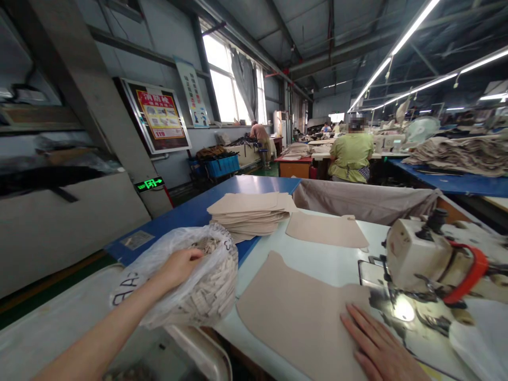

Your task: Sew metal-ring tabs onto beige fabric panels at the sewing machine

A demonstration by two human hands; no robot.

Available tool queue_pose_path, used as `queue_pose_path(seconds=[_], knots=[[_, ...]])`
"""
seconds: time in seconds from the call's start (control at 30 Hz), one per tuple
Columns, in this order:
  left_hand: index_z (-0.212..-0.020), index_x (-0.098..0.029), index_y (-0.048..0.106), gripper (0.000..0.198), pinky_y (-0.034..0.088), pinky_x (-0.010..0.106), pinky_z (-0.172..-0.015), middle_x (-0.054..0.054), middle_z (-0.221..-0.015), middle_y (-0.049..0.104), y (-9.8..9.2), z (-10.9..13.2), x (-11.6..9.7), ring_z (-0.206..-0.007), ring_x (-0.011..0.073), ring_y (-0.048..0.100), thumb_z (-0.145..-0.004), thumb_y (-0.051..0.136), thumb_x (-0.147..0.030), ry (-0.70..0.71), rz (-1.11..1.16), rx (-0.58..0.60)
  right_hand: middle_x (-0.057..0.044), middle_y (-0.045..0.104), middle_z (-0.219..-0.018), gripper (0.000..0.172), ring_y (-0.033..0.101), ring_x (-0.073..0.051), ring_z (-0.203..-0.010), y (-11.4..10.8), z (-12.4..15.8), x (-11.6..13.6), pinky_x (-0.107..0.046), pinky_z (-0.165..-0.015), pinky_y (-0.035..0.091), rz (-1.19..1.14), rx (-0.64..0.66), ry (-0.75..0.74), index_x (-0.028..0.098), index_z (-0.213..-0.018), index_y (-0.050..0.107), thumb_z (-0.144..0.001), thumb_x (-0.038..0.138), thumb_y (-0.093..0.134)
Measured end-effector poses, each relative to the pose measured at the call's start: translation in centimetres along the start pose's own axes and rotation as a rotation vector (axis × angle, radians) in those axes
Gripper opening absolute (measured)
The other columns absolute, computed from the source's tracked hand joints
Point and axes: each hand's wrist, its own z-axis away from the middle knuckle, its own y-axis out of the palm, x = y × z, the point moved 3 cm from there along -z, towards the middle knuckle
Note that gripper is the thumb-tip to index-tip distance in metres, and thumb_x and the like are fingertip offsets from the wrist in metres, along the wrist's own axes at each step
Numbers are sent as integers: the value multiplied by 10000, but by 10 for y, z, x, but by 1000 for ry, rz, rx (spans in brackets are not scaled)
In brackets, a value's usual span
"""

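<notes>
My left hand point(180, 269) reaches into the mouth of a clear plastic bag point(166, 241) with black handwriting on it. Its fingers are curled together among many small pale strips point(216, 288); the fingertips are hidden, so what they hold cannot be made out. My right hand point(379, 344) lies flat, fingers stretched, on the right part of a beige fabric panel point(293, 312). That panel is spread on the pale table, its right edge close to the lit needle area of a sewing machine point(416, 254).
Beyond the panel lies another beige piece point(325, 230). A stack of similar pieces point(250, 211) stands on the blue tabletop point(257, 184) behind the bag. A cloth-lined trough point(357, 201) borders the table's far side. Farther off sits a person in a yellow-green top point(351, 156).
</notes>
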Motion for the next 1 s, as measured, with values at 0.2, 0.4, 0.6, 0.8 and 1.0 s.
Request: queue_pose_path(seconds=[0.2,0.4,0.6,0.8,1.0], knots=[[-644,-184,654,312,483,264,-551,9,-595,651,-9,-1,2,-589,191,610,-547,649,-481,-151,264,82,-75,495,-1368,588,566,-223,-1168,-2,-1,1,-304,-888,536,-1,-12,-12,229,-1444,317,-891,309,500],[-809,-157,642,355,522,277,-673,56,-790,719,-25,13,-11,-689,181,647,-633,582,-459,-146,356,26,-88,509,-1356,557,559,-227,-1176,-4,-3,1,-311,-902,530,37,-17,-16,208,-1415,381,-885,313,515],[-847,-288,655,277,556,317,-675,-27,-838,747,9,46,-61,-725,218,696,-783,424,-427,315,-214,-351,-118,541,-1328,408,532,-253,-1203,-25,-18,11,-369,-952,499,-129,147,163,189,-1281,550,-883,277,543],[-1181,-261,590,394,455,155,-932,-42,-1022,731,152,105,-133,-881,96,684,-857,391,-157,1465,-274,-285,-82,691,-1053,315,643,-208,-964,-40,-29,25,-325,-874,508,-959,51,765,190,-1136,647,-856,324,589],[-1226,-220,558,366,427,188,-986,-10,-1110,703,208,119,-193,-976,106,664,-896,409,-174,1549,-11,-211,-16,681,-691,419,640,-143,-629,-37,3,14,-270,-653,510,-1553,-331,1137,155,-806,699,-618,520,779]])
